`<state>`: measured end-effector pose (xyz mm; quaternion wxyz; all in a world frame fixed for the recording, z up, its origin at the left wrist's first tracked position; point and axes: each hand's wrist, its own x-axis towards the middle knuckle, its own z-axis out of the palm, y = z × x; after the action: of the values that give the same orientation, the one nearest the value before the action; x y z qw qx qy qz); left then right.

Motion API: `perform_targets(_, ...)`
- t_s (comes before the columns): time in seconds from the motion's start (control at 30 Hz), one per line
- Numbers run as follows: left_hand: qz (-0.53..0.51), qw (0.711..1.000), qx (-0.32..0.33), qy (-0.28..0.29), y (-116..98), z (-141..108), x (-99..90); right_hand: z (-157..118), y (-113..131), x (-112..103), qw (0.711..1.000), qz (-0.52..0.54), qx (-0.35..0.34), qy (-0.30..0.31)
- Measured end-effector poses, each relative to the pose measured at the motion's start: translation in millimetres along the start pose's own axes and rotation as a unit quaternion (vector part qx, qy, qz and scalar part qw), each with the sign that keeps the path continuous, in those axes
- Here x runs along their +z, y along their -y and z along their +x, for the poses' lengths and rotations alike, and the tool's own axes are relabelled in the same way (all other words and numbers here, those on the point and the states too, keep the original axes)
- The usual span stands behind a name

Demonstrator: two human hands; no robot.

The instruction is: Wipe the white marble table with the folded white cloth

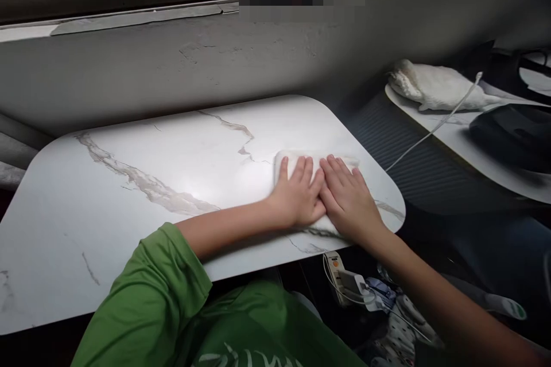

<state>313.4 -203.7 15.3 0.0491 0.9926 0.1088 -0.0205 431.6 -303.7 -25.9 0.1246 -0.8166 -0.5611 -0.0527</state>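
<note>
A folded white cloth (pixel 323 226) lies on the right part of a white marble-patterned tabletop (pixel 206 160) with rounded corners. My left hand (pixel 297 198) rests flat on the cloth, fingers spread. Right beside it, my right hand (pixel 349 199) also presses flat on the cloth with its fingers stretched out. The thumbs meet or overlap near the middle of the cloth. Much of the cloth is hidden under both palms, and neither hand is wrapped round it.
Behind the table runs a grey wall (pixel 172 63). To the right, a white plush animal (pixel 447 86) and a dark object (pixel 512 137) lie on another marble-patterned surface (pixel 477 155). A white cable (pixel 434 129) hangs across the gap. Below the front edge is a power strip (pixel 334 275).
</note>
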Motion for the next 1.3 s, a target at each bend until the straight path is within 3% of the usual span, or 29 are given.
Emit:
perform_targets(0.13, -0.007, 0.997, -0.056, -0.045, 55.8, 29.7, 4.5, 80.4, 1.6, 21.0, 1.0, 0.01, -0.015, 0.007)
perform_targets(0.3, -0.013, 0.981, -0.169, -0.09, 126.1, 55.2, 0.9, 185.7, 18.6, 43.8, 0.993, 0.014, -0.109, 0.035)
perform_targets(0.4, -0.022, 0.974, -0.216, -0.073, 153.7, 61.4, -6.1, 221.5, 35.1, 48.5, 0.991, 0.008, -0.125, 0.05)
perform_targets(0.5, -0.032, 0.971, -0.227, -0.07, 165.6, 59.3, -10.1, 231.0, 48.0, 49.3, 0.992, 0.012, -0.111, 0.051)
perform_targets(0.6, -0.032, 0.972, -0.219, -0.074, 160.3, 45.4, -9.8, 217.6, 54.8, 46.8, 0.992, 0.03, -0.112, 0.047)
perform_targets(0.7, -0.021, 0.978, -0.199, -0.06, 138.6, 17.8, -7.6, 181.6, 59.1, 39.7, 0.989, 0.047, -0.124, 0.061)
perform_targets(0.83, 0.013, 0.989, -0.143, -0.036, 88.1, -40.4, -4.9, 96.8, 72.6, 22.0, 0.987, 0.05, -0.141, 0.065)
perform_targets(0.97, 0.041, 0.996, -0.07, -0.028, 30.4, -109.6, -2.1, -3.1, 97.0, 0.8, 0.986, 0.022, -0.166, 0.023)
perform_targets(1.07, 0.053, 0.997, -0.04, -0.033, 4.3, -146.7, 0.2, -50.3, 112.4, -9.1, 0.981, 0.008, -0.193, -0.008)
perform_targets(1.17, 0.055, 0.997, -0.033, -0.032, 2.1, -158.3, 0.4, -58.2, 119.9, -9.6, 0.979, 0.011, -0.205, -0.006)
perform_targets(1.3, 0.05, 0.997, -0.058, 0.001, 35.4, -142.2, -2.7, -15.8, 124.9, 2.4, 0.98, 0.032, -0.193, 0.032)
